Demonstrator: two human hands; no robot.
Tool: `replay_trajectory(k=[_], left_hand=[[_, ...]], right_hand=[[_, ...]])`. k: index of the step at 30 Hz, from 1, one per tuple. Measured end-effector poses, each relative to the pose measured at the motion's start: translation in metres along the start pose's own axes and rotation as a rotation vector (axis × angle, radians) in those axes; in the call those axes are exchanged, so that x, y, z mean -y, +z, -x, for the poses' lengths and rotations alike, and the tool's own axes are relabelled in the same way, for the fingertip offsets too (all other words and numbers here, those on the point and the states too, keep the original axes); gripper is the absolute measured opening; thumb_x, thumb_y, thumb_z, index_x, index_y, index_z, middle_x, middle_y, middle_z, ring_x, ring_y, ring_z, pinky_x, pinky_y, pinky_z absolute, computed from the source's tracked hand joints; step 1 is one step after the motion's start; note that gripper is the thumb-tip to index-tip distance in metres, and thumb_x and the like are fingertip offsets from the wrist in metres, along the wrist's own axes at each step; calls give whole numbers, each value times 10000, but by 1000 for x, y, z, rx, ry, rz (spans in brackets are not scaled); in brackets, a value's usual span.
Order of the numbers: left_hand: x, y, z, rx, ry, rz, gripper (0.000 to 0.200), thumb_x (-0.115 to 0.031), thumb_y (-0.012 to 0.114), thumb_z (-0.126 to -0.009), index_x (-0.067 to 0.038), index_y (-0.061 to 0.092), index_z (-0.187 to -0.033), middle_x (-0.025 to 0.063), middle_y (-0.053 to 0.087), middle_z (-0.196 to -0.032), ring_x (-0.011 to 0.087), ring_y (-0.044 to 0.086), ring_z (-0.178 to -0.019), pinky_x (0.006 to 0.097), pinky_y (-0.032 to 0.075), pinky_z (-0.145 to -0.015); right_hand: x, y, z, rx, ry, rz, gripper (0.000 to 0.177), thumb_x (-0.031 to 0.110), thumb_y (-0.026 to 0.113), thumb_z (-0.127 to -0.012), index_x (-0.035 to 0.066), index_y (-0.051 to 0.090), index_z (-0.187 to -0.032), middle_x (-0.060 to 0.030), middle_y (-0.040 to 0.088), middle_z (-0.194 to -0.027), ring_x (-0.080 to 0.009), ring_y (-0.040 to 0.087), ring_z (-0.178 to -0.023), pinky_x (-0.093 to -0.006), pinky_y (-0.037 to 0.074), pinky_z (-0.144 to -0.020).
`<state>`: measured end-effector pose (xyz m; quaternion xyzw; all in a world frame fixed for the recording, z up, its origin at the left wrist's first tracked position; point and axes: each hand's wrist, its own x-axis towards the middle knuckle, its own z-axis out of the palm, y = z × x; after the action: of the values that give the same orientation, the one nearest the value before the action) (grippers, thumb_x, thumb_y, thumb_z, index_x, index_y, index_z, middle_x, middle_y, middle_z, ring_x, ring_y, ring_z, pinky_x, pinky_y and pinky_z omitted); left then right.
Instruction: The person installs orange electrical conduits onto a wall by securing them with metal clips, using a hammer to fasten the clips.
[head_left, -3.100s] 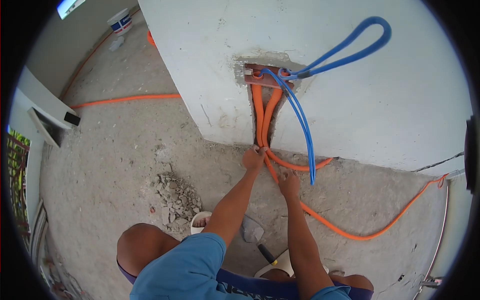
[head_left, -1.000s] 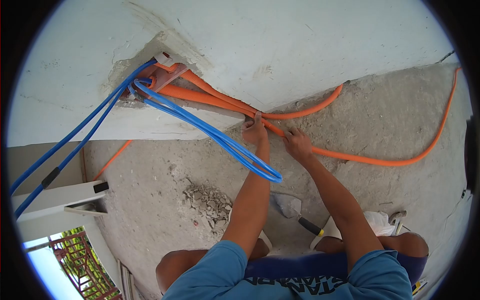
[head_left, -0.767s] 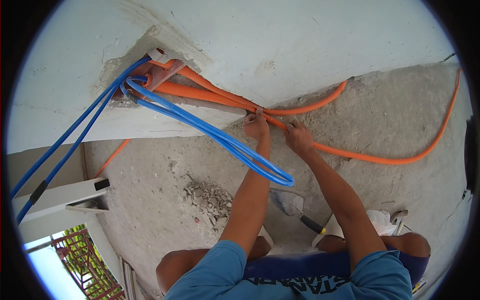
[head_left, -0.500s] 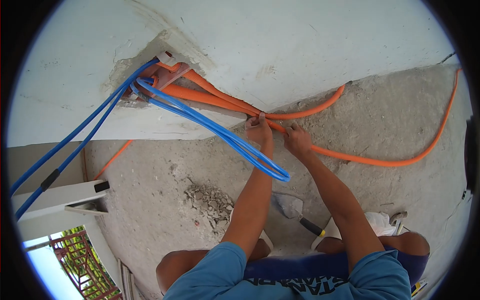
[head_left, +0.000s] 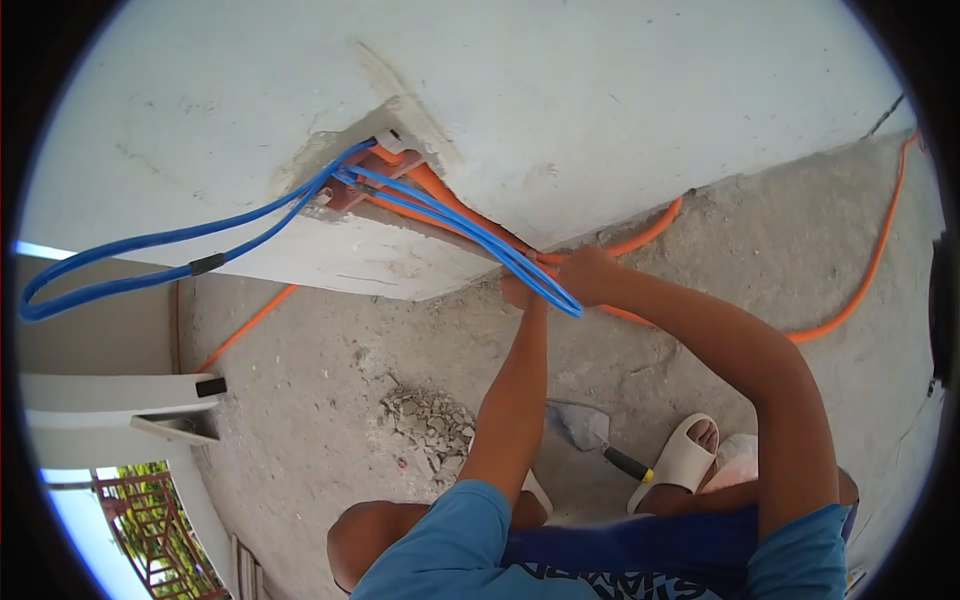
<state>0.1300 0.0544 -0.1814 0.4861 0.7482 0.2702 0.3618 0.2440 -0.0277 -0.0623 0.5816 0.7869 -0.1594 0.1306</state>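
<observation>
Bare concrete floor (head_left: 330, 400) meeting a white plastered wall (head_left: 620, 90). The orange conduit (head_left: 660, 228) comes down the chased slot and out along the floor. The right hand (head_left: 585, 275) has its grip wrapped around it right at the wall's base. The left hand (head_left: 515, 290) is just beside, half hidden by the blue cable (head_left: 470, 232) loop, so I can't tell its grip. The conduit is ribbed, bright orange and curvy.

Single fisheye head view, tilted steeply down, close, facing wall (head_left: 650, 90), orange conduit (head_left: 250, 325), floor (head_left: 320, 420).
</observation>
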Motion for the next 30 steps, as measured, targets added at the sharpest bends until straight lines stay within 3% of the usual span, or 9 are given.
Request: replay_trajectory(k=[2,4,5,7,10,13,16,21,30], left_hand=[[58,39,-52,92,410,4,304,-327,639,-883,-24,669,-879,98,671,-759,229,640,-703,353,504,-601],[106,61,-97,-44,870,-283,424,-398,446,-987,-61,678,-876,121,647,-723,276,602,-604,398,455,-497],[66,35,-57,100,546,56,662,-578,524,-903,53,657,-755,156,648,-660,294,621,-626,418,491,-554],[116,65,-119,476,374,296,544,-512,524,-934,-168,487,-1353,148,622,-753,288,600,-580,325,502,-489],[13,10,4,55,100,167,389,-369,777,-795,13,706,-824,117,718,-849,191,691,-714,293,567,-606],[18,13,-1,18,147,97,413,-339,807,-767,39,674,-868,146,703,-839,229,691,-715,306,590,-616],[15,10,4,28,155,46,449,-365,805,-763,50,673,-871,149,705,-852,228,690,-706,277,594,-605],[37,20,-24,67,183,187,522,-417,813,-750,67,681,-893,136,695,-764,207,666,-613,284,530,-529],[31,21,-9,-172,114,85,409,-432,808,-719,-44,678,-732,96,685,-723,237,673,-689,385,518,-636]], right_hand=[[-8,-76,73,240,-125,88,209,261,683,-832,54,665,-850,-107,669,-829,-253,664,-711,-375,509,-572],[-24,-107,155,95,26,-145,293,284,657,-872,-2,631,-818,-139,630,-746,-306,629,-728,-432,509,-633],[-26,-133,198,164,211,-216,306,292,649,-884,-13,655,-917,-149,646,-788,-330,638,-771,-442,520,-668],[-48,-113,278,-273,362,-207,326,285,654,-888,-5,667,-1036,-143,660,-817,-307,654,-800,-427,532,-683],[-72,-69,381,-522,776,-193,328,272,663,-889,-2,675,-1069,-144,694,-863,-261,671,-786,-384,540,-723],[-46,5,465,-625,1237,-393,255,225,659,-887,-5,693,-990,-162,711,-892,-255,684,-753,-349,537,-731],[-9,122,508,-270,1462,-614,212,151,653,-834,-11,694,-963,-172,707,-839,-282,688,-763,-372,529,-713],[51,251,477,-169,1176,-691,281,11,631,-786,35,681,-1062,-157,636,-1030,-345,618,-974,-411,500,-842],[17,304,458,-255,893,-492,139,45,694,-748,33,639,-875,-162,610,-833,-362,630,-777,-451,491,-684]])
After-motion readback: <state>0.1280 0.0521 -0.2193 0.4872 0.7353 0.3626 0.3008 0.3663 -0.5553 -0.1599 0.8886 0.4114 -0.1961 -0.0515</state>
